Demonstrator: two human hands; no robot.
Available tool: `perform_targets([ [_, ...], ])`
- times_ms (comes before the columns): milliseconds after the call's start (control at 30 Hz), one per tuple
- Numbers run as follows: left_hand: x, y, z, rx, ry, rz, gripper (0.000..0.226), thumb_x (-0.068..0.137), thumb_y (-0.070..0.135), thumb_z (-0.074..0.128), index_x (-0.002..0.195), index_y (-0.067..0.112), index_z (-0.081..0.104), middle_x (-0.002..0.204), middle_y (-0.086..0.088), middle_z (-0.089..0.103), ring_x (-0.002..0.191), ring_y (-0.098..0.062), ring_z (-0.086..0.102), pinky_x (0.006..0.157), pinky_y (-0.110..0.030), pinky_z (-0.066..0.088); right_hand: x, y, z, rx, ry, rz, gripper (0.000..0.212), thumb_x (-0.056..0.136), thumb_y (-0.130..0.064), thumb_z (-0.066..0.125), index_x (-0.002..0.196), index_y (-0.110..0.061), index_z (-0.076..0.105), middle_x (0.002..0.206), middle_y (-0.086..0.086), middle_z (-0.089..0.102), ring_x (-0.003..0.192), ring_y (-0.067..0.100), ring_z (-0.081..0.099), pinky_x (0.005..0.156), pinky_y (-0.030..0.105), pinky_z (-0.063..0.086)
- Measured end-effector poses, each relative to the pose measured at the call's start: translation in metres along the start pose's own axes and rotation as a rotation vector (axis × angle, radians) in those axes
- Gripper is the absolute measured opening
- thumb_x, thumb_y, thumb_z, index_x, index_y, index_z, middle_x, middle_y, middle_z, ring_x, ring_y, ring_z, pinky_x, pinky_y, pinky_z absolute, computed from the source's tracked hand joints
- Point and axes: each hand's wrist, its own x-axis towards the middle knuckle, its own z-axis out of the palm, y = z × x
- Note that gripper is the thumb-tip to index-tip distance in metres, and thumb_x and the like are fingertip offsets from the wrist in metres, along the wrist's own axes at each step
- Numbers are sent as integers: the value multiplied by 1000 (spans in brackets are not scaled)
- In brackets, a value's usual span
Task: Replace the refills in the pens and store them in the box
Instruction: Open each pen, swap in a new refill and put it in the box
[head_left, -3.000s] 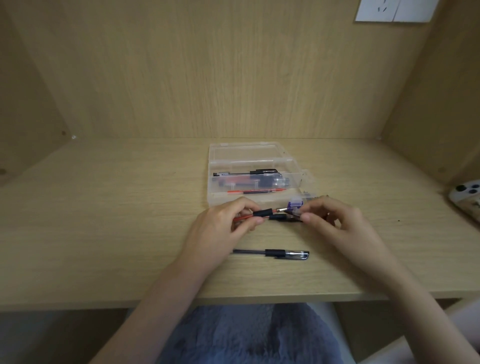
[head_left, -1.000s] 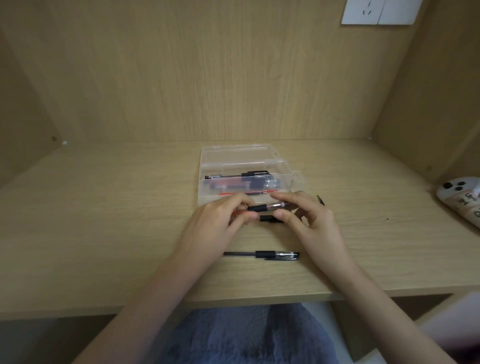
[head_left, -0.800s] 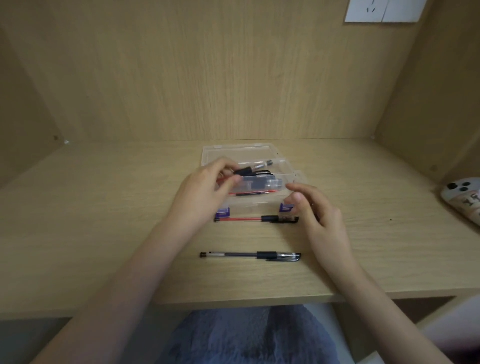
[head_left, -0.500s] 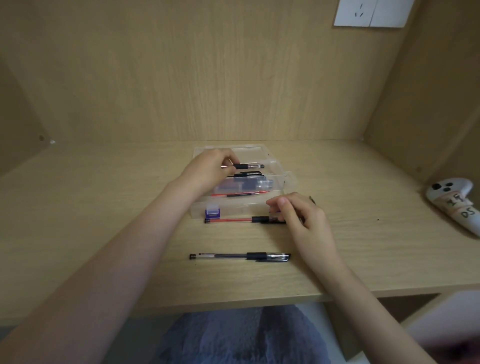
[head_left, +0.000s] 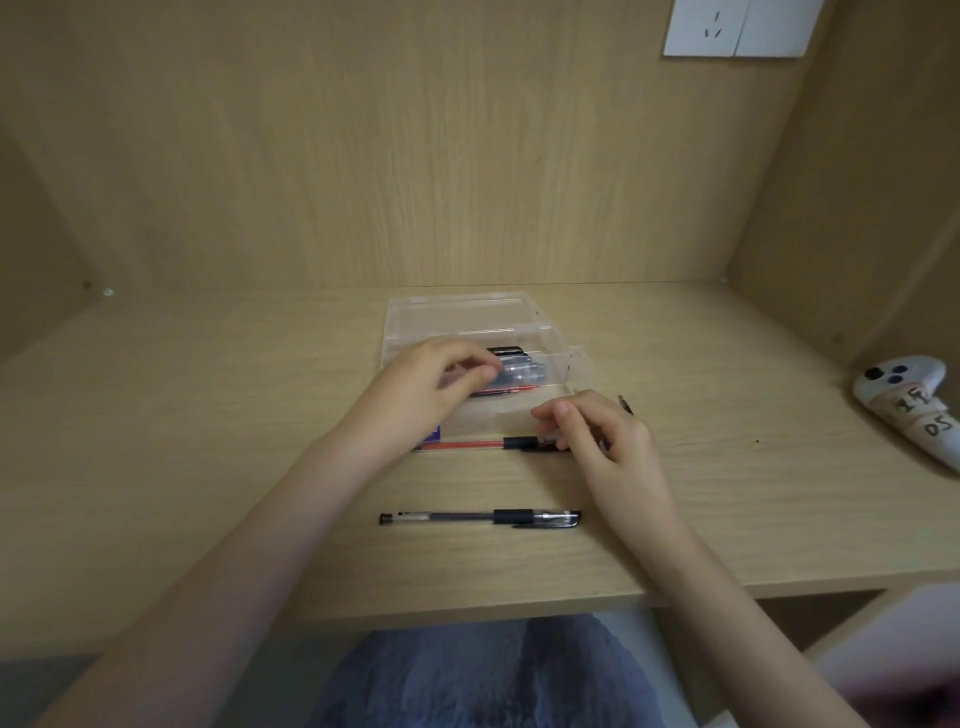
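A clear plastic box (head_left: 563, 364) stands open at mid-desk, its lid (head_left: 457, 314) laid flat behind it, with several pens and a red refill (head_left: 511, 388) inside. My left hand (head_left: 431, 387) hovers over the box's front left part, fingers loosely curled, with nothing visible in it. A red pen (head_left: 467, 445) with a black grip lies just in front of the box. My right hand (head_left: 597, 441) pinches its right end against the desk. A black capped pen (head_left: 478, 518) lies alone, nearer to me.
A small dark pen part (head_left: 626, 404) lies right of the box. A white handheld controller (head_left: 904, 400) rests at the desk's far right. Wooden walls close in the back and both sides. The desk's front edge (head_left: 467, 608) is near my lap.
My left hand carried a pen from the desk into the box, let it go there, and has drawn back toward the box's front. My right hand stayed at the red pen's end.
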Motion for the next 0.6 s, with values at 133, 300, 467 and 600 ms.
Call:
perform_targets([
  [133,-43,16,4,-14,-120,66,21,82,45,58,96,33,66,99,20,60,96,4,54,85,-15,40,0,2,0,9,15,4,23,95,-24,47,89,-22,69,84,-9,66,80,7,60,74,37,50],
  [300,-69,0,23,10,-263,86,41,69,60,63,102,37,64,100,23,53,96,-3,53,85,-25,45,-1,0,0,-6,3,0,21,96,-22,49,88,-27,67,83,-8,66,78,7,59,72,30,47],
  [467,-64,-7,27,46,-139,115,14,78,39,68,91,32,67,92,18,56,87,-2,56,78,-31,49,-3,-4,-1,-31,-63,8,21,97,-20,50,88,-21,70,80,-12,66,77,1,59,70,16,41],
  [600,-60,-6,25,-11,-4,28,14,80,30,69,89,35,58,89,21,60,86,1,58,80,-32,49,-2,-6,-1,-44,-121,-19,19,94,-21,54,88,-15,71,79,-9,67,77,-1,58,69,10,38],
])
